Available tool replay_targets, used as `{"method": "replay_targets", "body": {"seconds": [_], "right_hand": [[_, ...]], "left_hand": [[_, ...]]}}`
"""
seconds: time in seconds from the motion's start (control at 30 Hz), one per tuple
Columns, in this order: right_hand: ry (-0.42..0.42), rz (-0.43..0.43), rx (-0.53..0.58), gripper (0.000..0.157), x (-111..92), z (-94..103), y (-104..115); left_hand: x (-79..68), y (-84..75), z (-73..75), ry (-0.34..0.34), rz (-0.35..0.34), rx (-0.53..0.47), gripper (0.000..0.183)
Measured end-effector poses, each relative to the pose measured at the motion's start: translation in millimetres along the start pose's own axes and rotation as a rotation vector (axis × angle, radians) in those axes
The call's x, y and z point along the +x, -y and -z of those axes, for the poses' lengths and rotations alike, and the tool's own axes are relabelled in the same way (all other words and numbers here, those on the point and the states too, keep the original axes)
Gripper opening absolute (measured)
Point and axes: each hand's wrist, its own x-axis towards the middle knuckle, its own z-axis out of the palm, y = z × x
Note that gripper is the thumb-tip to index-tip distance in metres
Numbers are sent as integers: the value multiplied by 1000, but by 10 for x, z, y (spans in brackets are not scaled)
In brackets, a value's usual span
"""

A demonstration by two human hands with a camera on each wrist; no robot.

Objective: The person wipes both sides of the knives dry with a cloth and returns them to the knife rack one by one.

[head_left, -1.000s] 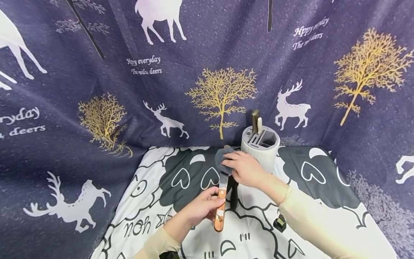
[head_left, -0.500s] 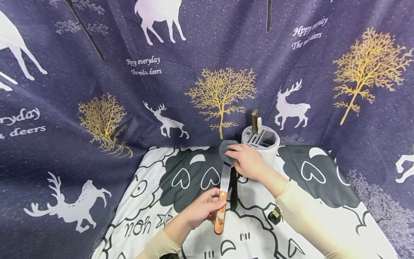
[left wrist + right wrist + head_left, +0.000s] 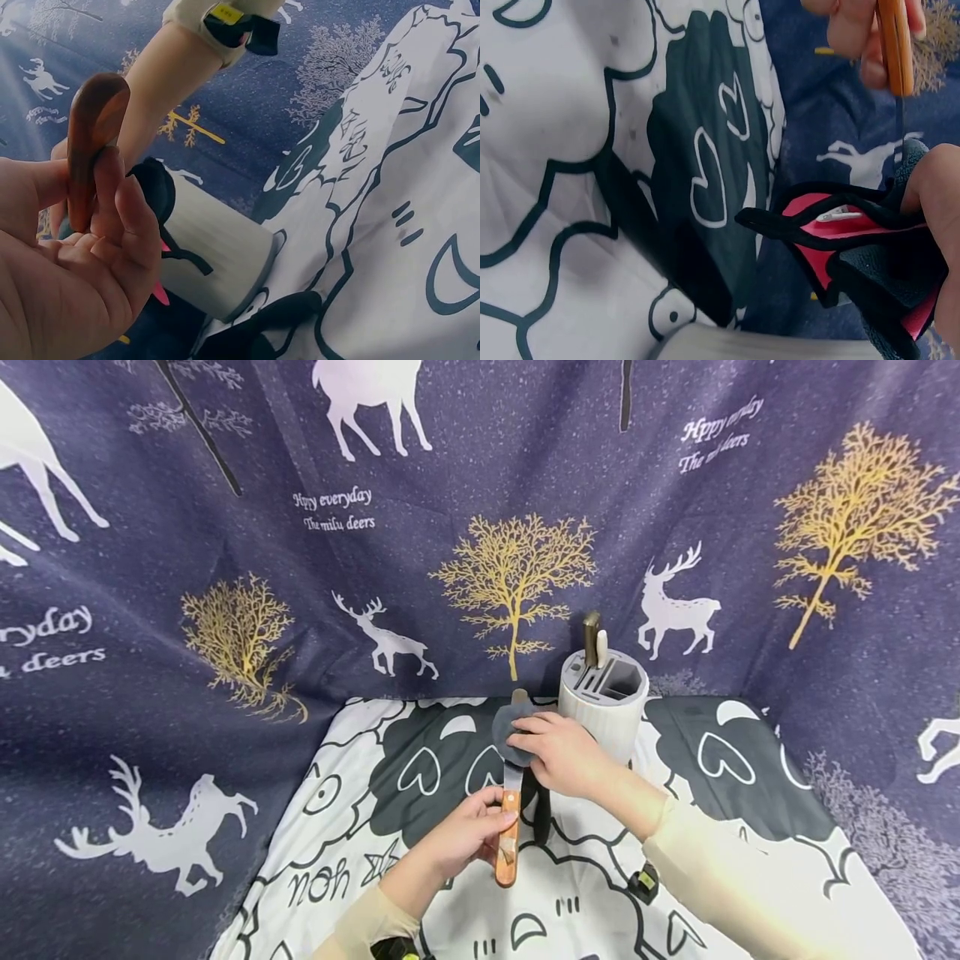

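Observation:
In the head view my left hand grips the orange-brown wooden handle of a metal-bladed spatula, held upright over the bedding. Its rounded tip shows above a dark grey cloth, which my right hand holds against the blade. The right wrist view shows the cloth folded, with black edging, a pink inner side and a small white tag. Most of the upper blade is hidden by the cloth. The left wrist view has the handle end between thumb and fingers.
A pale round knife block stands behind my right hand, with a brown handle and a white handle in its slots. A long black object lies on the patterned bedding. Dark printed curtain hangs behind.
The cloth and right hand shifted up and right along the blade, then back down and left, and more of the blade's tip now shows. The left hand keeps its grip, the handle rising slightly.

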Motion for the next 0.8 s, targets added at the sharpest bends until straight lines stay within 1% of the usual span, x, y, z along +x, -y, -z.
{"method": "replay_targets", "body": {"seconds": [0.17, 0.33, 0.47, 0.63, 0.8], "right_hand": [[21, 21, 4, 42, -18, 26, 125], [28, 40, 26, 42, -19, 62, 241], [50, 45, 37, 42, -19, 82, 309], [81, 16, 99, 39, -13, 117, 339], [51, -19, 150, 40, 20, 144, 291]], "left_hand": [[16, -9, 37, -18, -3, 0, 28], [32, -22, 95, -34, -19, 0, 34], [26, -53, 128, -53, -40, 21, 34], [25, -77, 138, -59, -62, 35, 30], [35, -76, 129, -45, -81, 45, 32]]}}
